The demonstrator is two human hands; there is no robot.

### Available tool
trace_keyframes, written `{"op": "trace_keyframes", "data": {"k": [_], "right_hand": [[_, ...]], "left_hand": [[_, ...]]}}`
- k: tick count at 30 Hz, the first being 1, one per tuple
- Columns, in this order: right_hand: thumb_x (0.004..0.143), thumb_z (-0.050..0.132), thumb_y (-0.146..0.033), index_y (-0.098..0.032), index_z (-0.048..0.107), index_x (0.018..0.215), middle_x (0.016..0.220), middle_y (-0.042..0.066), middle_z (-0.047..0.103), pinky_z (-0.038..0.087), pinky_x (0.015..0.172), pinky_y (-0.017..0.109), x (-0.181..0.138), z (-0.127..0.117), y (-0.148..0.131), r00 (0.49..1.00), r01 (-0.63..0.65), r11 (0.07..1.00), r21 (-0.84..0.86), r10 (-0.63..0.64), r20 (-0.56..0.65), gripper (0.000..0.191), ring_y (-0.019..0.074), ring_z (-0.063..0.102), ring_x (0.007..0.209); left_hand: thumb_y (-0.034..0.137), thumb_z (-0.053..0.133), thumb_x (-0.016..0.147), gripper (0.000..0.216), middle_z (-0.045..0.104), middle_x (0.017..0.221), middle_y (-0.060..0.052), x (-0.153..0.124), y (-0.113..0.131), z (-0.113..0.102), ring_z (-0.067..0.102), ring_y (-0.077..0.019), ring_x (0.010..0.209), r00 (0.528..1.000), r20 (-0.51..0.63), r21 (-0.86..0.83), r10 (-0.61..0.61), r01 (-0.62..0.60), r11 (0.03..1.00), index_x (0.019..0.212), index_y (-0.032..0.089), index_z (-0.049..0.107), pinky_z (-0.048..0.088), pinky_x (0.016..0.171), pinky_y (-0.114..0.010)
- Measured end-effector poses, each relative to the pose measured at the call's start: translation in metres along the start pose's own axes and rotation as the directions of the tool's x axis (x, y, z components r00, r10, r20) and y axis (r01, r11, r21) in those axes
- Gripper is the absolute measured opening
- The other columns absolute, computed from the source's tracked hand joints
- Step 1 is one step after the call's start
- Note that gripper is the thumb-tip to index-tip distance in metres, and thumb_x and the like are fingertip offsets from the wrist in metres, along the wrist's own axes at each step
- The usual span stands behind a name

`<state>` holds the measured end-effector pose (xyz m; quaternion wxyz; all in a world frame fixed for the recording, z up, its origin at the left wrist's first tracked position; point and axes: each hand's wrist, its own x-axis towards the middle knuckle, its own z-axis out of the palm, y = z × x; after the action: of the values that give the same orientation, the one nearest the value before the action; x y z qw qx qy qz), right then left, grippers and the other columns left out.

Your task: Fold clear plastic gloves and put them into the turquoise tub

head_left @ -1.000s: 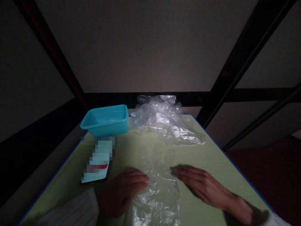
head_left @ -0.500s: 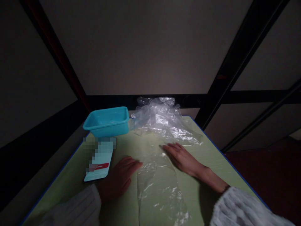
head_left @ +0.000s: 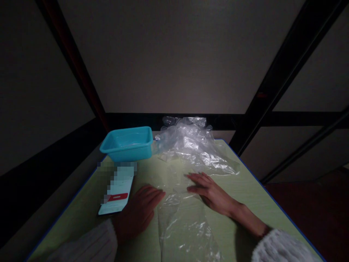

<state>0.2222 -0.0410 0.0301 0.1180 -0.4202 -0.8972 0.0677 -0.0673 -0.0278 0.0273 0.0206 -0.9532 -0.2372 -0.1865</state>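
Note:
A clear plastic glove (head_left: 182, 218) lies flat on the pale green table (head_left: 245, 189) in front of me. My left hand (head_left: 139, 211) rests palm down on the table at the glove's left edge, fingers stretched out. My right hand (head_left: 209, 191) lies flat on the glove's far end, fingers spread and pointing left. Neither hand grips anything.
A heap of clear plastic gloves (head_left: 191, 145) sits at the table's far side. A turquoise plastic tub (head_left: 128, 143) stands at the far left. A phone with a lit screen (head_left: 117, 191) lies beside my left hand. Dark metal frame bars stand behind.
My right hand slid forward along the glove from its near part to its far end. The left hand barely moved. The glove looks flatter.

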Motion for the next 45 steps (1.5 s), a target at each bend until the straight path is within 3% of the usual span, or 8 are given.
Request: {"op": "trace_keyframes", "data": {"k": [5, 9, 14, 21, 28, 35, 41, 45], "right_hand": [[0.083, 0.038, -0.002, -0.017, 0.05, 0.125, 0.128, 0.011, 0.054, 0.027, 0.104, 0.052, 0.004, -0.002, -0.001, 0.998, -0.021, 0.999, 0.046, 0.024, -0.054, 0.046, 0.023, 0.041, 0.124], [0.081, 0.035, -0.001, -0.014, 0.045, 0.129, 0.126, 0.013, 0.055, 0.026, 0.105, 0.053, 0.01, -0.001, 0.002, 0.996, -0.083, 0.994, 0.074, 0.085, -0.027, 0.05, 0.0239, 0.041, 0.125], [0.079, 0.034, 0.0, -0.014, 0.039, 0.132, 0.131, 0.014, 0.051, 0.025, 0.105, 0.054, 0.017, -0.001, 0.006, 0.994, -0.11, 0.989, 0.096, 0.112, -0.015, 0.055, 0.0238, 0.04, 0.126], [0.08, 0.037, -0.001, -0.011, 0.041, 0.131, 0.131, 0.015, 0.05, 0.024, 0.106, 0.054, 0.03, 0.0, 0.011, 0.996, -0.08, 0.991, 0.104, 0.083, -0.028, 0.052, 0.025, 0.037, 0.128], [0.08, 0.037, 0.001, -0.016, 0.059, 0.114, 0.126, 0.011, 0.056, 0.038, 0.1, 0.044, 0.012, -0.012, 0.012, 0.981, 0.163, 0.973, 0.16, -0.144, -0.126, 0.044, 0.0197, 0.045, 0.121], [0.061, 0.037, 0.01, -0.018, 0.059, 0.117, 0.135, 0.009, 0.049, 0.036, 0.101, 0.049, -0.01, -0.011, 0.016, 0.986, 0.167, 0.978, 0.123, -0.167, -0.01, 0.067, 0.0218, 0.035, 0.129], [0.065, 0.038, 0.008, -0.019, 0.068, 0.1, 0.13, 0.007, 0.053, 0.038, 0.101, 0.046, -0.015, -0.01, 0.018, 0.984, 0.168, 0.966, 0.196, -0.151, -0.099, 0.054, 0.0215, 0.039, 0.126], [0.062, 0.037, 0.009, -0.017, 0.061, 0.115, 0.134, 0.01, 0.049, 0.037, 0.101, 0.046, -0.01, -0.009, 0.013, 0.991, 0.114, 0.98, 0.166, -0.101, -0.083, 0.064, 0.0213, 0.037, 0.128]], "left_hand": [[-0.001, 0.034, 0.07, 0.052, 0.062, 0.11, -0.009, -0.003, -0.003, 0.008, 0.056, -0.0215, 0.103, 0.997, -0.036, -0.02, -0.064, 0.063, 0.998, 0.118, 0.013, 0.05, 0.044, 0.095, -0.041], [0.002, 0.033, 0.077, 0.049, 0.057, 0.12, -0.009, 0.009, 0.004, 0.007, 0.05, -0.0203, 0.113, 0.988, -0.023, -0.158, -0.151, 0.145, 0.977, 0.122, 0.015, 0.047, 0.042, 0.098, -0.04], [0.003, 0.037, 0.077, 0.052, 0.049, 0.132, -0.006, 0.044, 0.018, -0.004, 0.042, -0.0163, 0.123, 0.99, 0.131, -0.345, 0.043, 0.005, 0.938, 0.127, 0.018, 0.042, 0.035, 0.104, -0.036], [0.013, 0.038, 0.086, 0.045, 0.041, 0.139, -0.011, 0.066, 0.015, 0.015, 0.033, -0.0207, 0.13, 0.971, 0.238, -0.186, 0.028, 0.018, 0.982, 0.131, 0.012, 0.039, 0.028, 0.108, -0.039], [0.023, 0.04, 0.088, 0.058, 0.018, 0.15, -0.012, 0.061, 0.004, 0.033, 0.011, -0.0213, 0.138, 0.934, 0.356, -0.073, -0.034, 0.064, 0.995, 0.141, 0.012, 0.018, 0.016, 0.112, -0.042], [0.02, 0.042, 0.089, 0.057, 0.017, 0.151, -0.005, 0.06, 0.005, 0.029, 0.01, -0.0204, 0.138, 0.931, 0.364, -0.102, 0.013, 0.026, 0.994, 0.141, 0.022, 0.02, 0.015, 0.112, -0.044], [0.017, 0.044, 0.089, 0.057, 0.017, 0.151, -0.004, 0.061, 0.007, 0.025, 0.012, -0.0201, 0.138, 0.93, 0.369, -0.116, 0.003, 0.042, 0.992, 0.141, 0.025, 0.022, 0.015, 0.112, -0.043], [0.016, 0.044, 0.089, 0.058, 0.017, 0.151, -0.004, 0.06, 0.007, 0.026, 0.01, -0.0194, 0.138, 0.935, 0.355, -0.112, 0.005, 0.037, 0.993, 0.141, 0.025, 0.022, 0.014, 0.112, -0.043]]}}
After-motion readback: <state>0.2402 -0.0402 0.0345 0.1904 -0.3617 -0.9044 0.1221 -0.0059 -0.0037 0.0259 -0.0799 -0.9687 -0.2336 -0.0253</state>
